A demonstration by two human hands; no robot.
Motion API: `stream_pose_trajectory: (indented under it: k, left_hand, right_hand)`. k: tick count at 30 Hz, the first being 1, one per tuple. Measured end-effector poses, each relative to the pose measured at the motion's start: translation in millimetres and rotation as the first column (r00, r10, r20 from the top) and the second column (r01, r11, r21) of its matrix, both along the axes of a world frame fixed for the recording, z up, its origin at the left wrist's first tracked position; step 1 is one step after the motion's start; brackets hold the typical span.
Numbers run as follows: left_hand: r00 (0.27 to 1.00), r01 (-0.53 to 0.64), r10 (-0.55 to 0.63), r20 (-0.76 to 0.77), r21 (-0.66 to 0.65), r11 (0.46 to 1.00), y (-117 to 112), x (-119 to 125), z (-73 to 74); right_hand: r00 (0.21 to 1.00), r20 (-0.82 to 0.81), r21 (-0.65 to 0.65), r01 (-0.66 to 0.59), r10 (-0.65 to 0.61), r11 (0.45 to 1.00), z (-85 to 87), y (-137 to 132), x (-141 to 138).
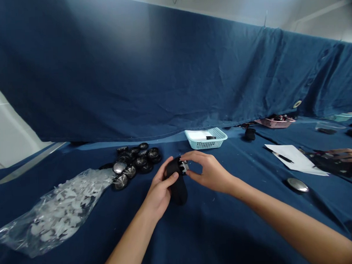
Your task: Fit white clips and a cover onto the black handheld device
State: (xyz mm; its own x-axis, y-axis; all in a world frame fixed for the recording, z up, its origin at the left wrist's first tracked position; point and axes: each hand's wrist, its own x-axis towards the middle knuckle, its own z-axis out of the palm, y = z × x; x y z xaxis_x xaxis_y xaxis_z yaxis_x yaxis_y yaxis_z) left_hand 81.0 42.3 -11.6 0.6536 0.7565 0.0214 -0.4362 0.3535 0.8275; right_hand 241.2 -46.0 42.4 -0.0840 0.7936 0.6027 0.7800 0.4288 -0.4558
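Note:
My left hand (160, 188) grips a black rounded device body (178, 186) that stands on the blue cloth near the middle. My right hand (207, 171) pinches a small silver toothed part (184, 167) at the top of that black body, fingers closed around it. Left of my hands lies a pile of round black and silver caps (135, 160). A clear plastic bag of small pale parts (56, 209) lies further left.
A light blue basket (206, 138) stands behind my hands. A white sheet with a pen (295, 158) and a single silver cap (297, 184) lie to the right. Another person's hand (345, 155) works at the far right. A pink tray (275, 122) sits at the back.

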Motion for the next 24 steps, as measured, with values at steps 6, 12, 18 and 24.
stream_pose_trajectory:
  k: [6,12,18,24]
  left_hand:
    - [1.000,-0.011,0.011,-0.026,0.019,1.000,-2.7,-2.4,5.0]
    - [1.000,0.008,-0.007,-0.021,0.012,1.000,-4.3,-2.6,4.9]
    - [1.000,0.011,-0.012,-0.002,-0.022,1.000,-3.3,-2.8,2.9]
    - [1.000,0.012,-0.011,0.012,-0.065,0.998,-5.0,-2.6,4.0]
  right_hand:
    - [0.999,-0.035,-0.029,0.026,-0.027,0.999,1.9,-0.7,0.6]
    - [0.999,-0.028,-0.056,0.016,-0.018,0.998,3.2,-0.7,0.5]
    - [1.000,-0.026,-0.062,-0.005,0.004,0.998,2.6,-1.6,4.5]
    - [0.992,-0.124,-0.029,-0.010,0.007,1.000,-3.0,1.7,6.7]
